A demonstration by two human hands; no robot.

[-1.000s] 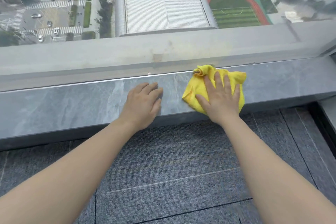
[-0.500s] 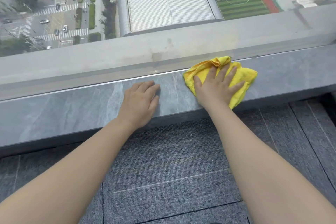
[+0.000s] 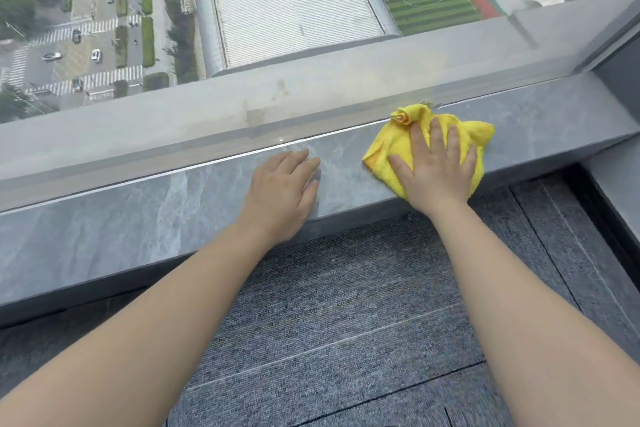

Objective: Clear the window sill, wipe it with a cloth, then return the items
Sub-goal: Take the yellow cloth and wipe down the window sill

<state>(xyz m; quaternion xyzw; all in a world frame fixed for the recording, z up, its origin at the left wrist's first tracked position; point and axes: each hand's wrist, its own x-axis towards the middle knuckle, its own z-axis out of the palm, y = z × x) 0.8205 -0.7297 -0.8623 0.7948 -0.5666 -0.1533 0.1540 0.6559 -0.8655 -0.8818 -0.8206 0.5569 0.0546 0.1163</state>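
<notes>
A grey marble window sill runs across the view below the glass. A crumpled yellow cloth lies on it toward the right. My right hand presses flat on the cloth with fingers spread, covering its middle. My left hand rests palm down on the bare sill just left of the cloth, holding nothing. No other items stand on the visible sill.
The window pane rises right behind the sill, with a wall corner at the far right. Grey carpet tiles cover the floor below the sill's front edge.
My right hand has slid the cloth along the sill to the right and back toward the front edge. The left hand has stayed planted in the same spot.
</notes>
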